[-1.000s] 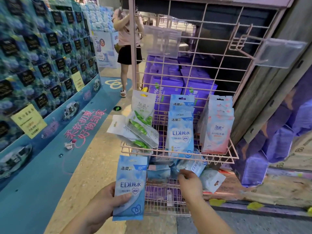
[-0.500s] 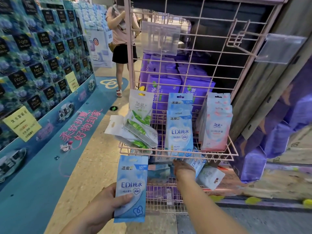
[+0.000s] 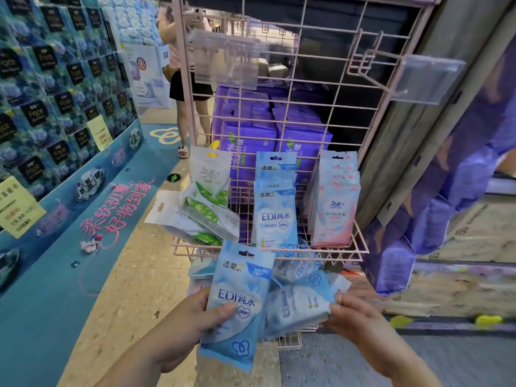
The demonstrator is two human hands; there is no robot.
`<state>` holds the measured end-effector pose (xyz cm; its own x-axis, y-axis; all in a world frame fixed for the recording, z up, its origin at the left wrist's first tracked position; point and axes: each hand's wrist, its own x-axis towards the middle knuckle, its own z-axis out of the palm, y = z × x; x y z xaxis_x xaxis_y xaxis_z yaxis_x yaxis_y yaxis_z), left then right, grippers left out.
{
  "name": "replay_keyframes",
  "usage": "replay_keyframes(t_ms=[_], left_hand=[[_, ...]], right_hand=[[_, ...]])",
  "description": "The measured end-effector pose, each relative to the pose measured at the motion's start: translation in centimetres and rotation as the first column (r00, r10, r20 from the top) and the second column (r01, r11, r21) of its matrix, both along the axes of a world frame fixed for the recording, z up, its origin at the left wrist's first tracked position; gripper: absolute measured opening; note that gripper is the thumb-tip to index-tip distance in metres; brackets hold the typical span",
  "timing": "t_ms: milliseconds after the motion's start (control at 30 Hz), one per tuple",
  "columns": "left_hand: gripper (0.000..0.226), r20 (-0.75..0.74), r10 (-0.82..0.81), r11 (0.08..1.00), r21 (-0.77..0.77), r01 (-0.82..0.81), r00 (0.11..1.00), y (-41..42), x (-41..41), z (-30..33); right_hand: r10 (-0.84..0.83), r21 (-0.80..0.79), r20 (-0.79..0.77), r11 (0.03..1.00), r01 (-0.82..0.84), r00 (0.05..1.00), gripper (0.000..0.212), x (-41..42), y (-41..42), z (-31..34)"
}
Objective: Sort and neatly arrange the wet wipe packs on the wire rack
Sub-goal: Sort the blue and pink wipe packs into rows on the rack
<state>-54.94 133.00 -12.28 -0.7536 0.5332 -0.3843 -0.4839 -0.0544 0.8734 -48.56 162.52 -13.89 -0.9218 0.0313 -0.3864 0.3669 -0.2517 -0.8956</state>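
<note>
Standing before a pink wire rack (image 3: 282, 79), a person held wet wipe packs low in the frame. The left hand (image 3: 192, 317) was closed on an upright blue pack (image 3: 237, 300), thumb across its front. The right hand (image 3: 354, 317) pinched the edge of a second blue pack (image 3: 296, 308), which lay sideways and blurred beside the first. At centre frame, the rack's upper basket (image 3: 360, 247) held tumbled green packs (image 3: 206, 208) at left, a standing blue row (image 3: 276, 216) in the middle and a pink row (image 3: 332, 202) at right. More blue packs (image 3: 304, 270) lay jumbled just below the basket. To do this well, the sideways pack should probably be turned upright, squared against the other, then both slotted, label forward, into the blue row.
</note>
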Motion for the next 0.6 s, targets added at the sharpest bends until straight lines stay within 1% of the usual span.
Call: replay_keyframes(t_ms=[33,100,167,233,333,400,467,533,567,600], left_hand=[[0.068,-0.019,-0.027,1.0,0.009,0.027,0.999,0.6,-0.1,0.3],[0.052,-0.043,-0.07,0.997,0.011,0.071,0.997,1.7,-0.1,1.0],[0.055,-0.056,-0.109,0.994,0.007,0.109,0.992,2.8,-0.2,1.4],[0.059,-0.038,-0.127,0.991,0.03,0.128,0.991,3.6,-0.2,1.6],[0.045,0.019,-0.11,0.991,0.085,0.108,0.994,4.4,-0.2,2.2],[0.055,0.058,-0.068,0.989,0.137,0.059,0.996,4.5,-0.5,2.5],[0.066,0.091,0.002,0.983,0.185,-0.019,0.996,4.3,-0.8,2.6],[0.059,0.125,0.06,0.976,0.199,-0.084,0.99,4.1,-1.1,3.0],[0.053,0.133,0.071,0.977,0.189,-0.096,0.989,3.9,-1.2,3.2],[0.051,0.129,0.064,0.981,0.174,-0.086,0.99,3.7,-1.3,3.4]], right_hand=[[0.1,0.037,0.028,0.994,-0.101,0.995,0.079,0.4,0.8,1.0],[0.218,0.063,0.049,0.973,-0.221,0.975,0.069,0.6,1.9,2.7],[0.258,0.033,0.015,0.966,-0.258,0.966,0.055,0.1,1.9,4.4],[0.27,0.0,-0.057,0.963,-0.27,0.961,0.041,-0.9,1.5,6.2],[0.237,0.016,-0.129,0.972,-0.236,0.963,0.026,-2.9,0.4,8.5],[0.151,0.049,-0.129,0.988,-0.146,0.98,0.01,-4.1,-0.4,9.2],[0.062,0.068,-0.14,0.996,-0.053,0.988,0.013,-4.8,-1.0,9.5],[-0.016,0.063,-0.153,0.998,0.026,0.988,0.017,-5.3,-1.5,9.6],[-0.027,0.078,-0.16,0.996,0.04,0.987,0.024,-5.6,-1.7,9.7],[-0.016,0.118,-0.16,0.992,0.035,0.987,0.036,-5.9,-1.8,9.7]])
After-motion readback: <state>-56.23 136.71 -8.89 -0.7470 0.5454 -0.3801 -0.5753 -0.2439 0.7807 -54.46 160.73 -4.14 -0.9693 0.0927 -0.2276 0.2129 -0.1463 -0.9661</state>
